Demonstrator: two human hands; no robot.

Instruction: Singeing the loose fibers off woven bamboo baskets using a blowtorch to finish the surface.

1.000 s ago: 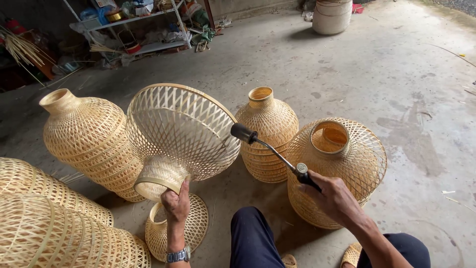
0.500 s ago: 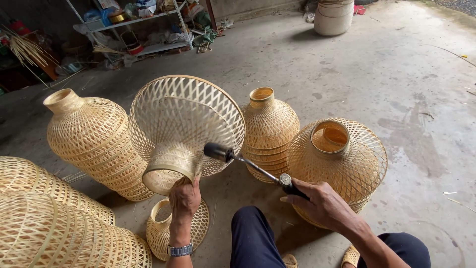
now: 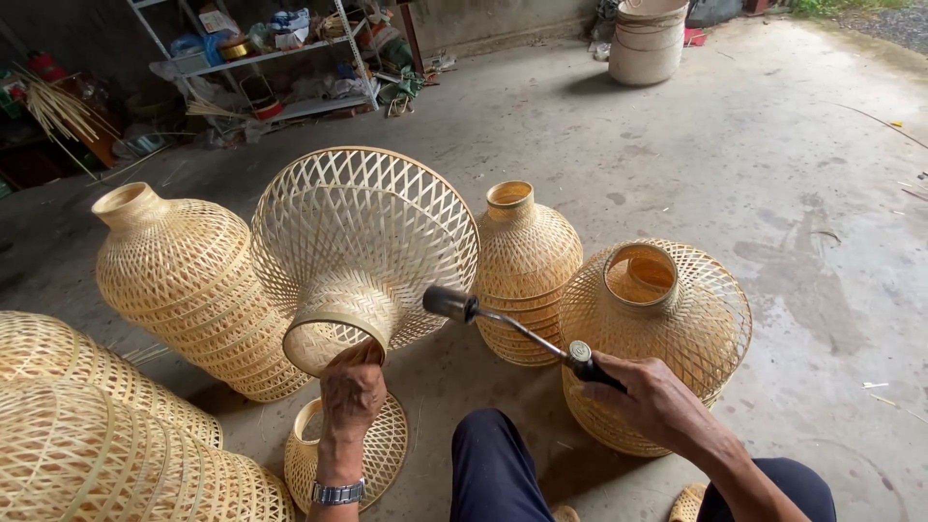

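My left hand (image 3: 351, 394) grips the narrow neck rim of a funnel-shaped woven bamboo lampshade (image 3: 372, 227) and holds it up, its wide open-weave mouth facing away from me. A metal gas torch (image 3: 512, 327) sits in my right hand (image 3: 650, 398), held by its dark handle. The torch's black nozzle points left, right beside the shade's neck. No flame shows. A wristwatch is on my left wrist. My dark-trousered knee (image 3: 493, 464) lies between the two arms.
Woven bamboo shades ring me on the concrete floor: a tall vase-shaped one (image 3: 188, 280) at left, another (image 3: 527, 261) at centre, a round open-weave one (image 3: 667, 319) at right, a small one (image 3: 362, 454) below my left hand, large ones (image 3: 87, 435) at lower left. Cluttered shelves (image 3: 271, 58) and a white bucket (image 3: 646, 43) stand behind.
The torch has swung down and left, its nozzle now close to the shade's neck. My left hand has tilted and turned the held shade slightly.
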